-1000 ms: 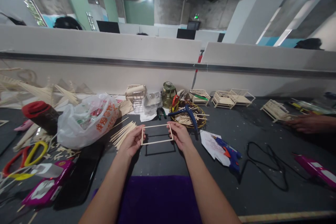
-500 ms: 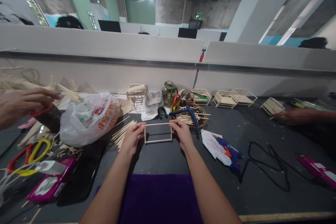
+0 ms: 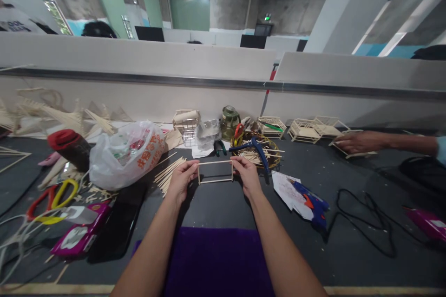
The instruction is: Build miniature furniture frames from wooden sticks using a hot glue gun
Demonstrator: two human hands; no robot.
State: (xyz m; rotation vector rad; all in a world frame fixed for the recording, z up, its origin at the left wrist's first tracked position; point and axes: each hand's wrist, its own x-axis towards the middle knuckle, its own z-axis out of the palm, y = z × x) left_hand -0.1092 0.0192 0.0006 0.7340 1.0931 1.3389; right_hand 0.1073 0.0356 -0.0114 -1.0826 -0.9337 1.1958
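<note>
Both the left hand (image 3: 181, 179) and the right hand (image 3: 248, 175), nearly closed, pinch opposite ends of a rectangular stick frame (image 3: 215, 163) above the tabletop (image 3: 216, 209), near a fan of loose sticks (image 3: 169, 175).

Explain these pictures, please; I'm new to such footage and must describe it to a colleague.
There is no machine here, just a person's bare hands. One camera, worn on that person's head, takes every picture, looking forward and down. The left hand and right hand hold a rectangular stick frame by its two ends, above a dark table. Loose sticks lie near the left hand; farther left is a white plastic bag. To the right, a blue glue gun lies partly on paper. At far right, another person's hand touches another stick piece.
</note>
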